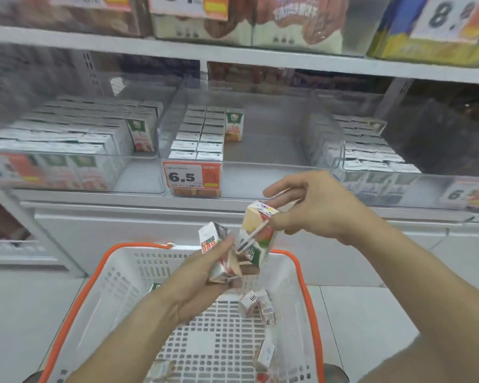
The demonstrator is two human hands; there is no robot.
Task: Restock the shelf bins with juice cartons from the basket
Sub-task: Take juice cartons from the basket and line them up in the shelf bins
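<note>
Fingers of both hands hold small juice cartons above the basket.

Fingers [281,199] of the right hand [315,208] pinch the top of a small white, red and green juice carton [256,239] with a straw on its side, and the left hand [199,277] is curled round a second small white and red carton [219,252]. Both hang over the white plastic basket with the orange rim [307,286], where more little cartons [256,305] lie. Up ahead, the clear plastic shelf bin with the 6.5 price tag [260,150] has lots of room on its right side. To do this well, I think each carton should go in standing up, snug beside the rows, with its picture facing out.
</note>
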